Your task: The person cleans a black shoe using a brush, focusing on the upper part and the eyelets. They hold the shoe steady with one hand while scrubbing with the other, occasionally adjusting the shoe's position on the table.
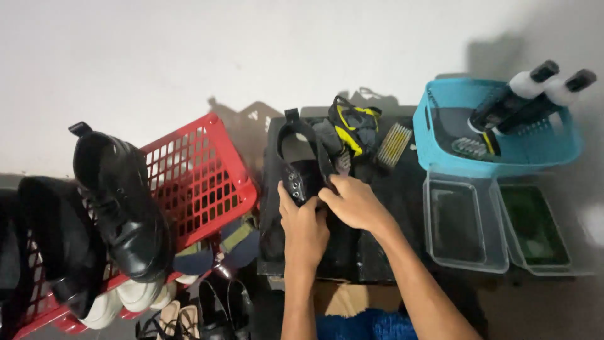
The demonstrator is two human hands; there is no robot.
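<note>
left hand (304, 228) grip clamped on black leather shoe (301, 179), thumb by the eyelets | right hand (356, 203) fingers closed on its tongue | shoe lies on dark worktop (384, 195), mid-frame | behind: wooden bristle brush (394, 145) | right: turquoise plastic basket (553, 148) | left: red plastic basket (207, 179)

Black shoe (301, 165), red lattice basket (201, 170), turquoise basket (535, 148), black-and-yellow cloth (353, 126)
</note>
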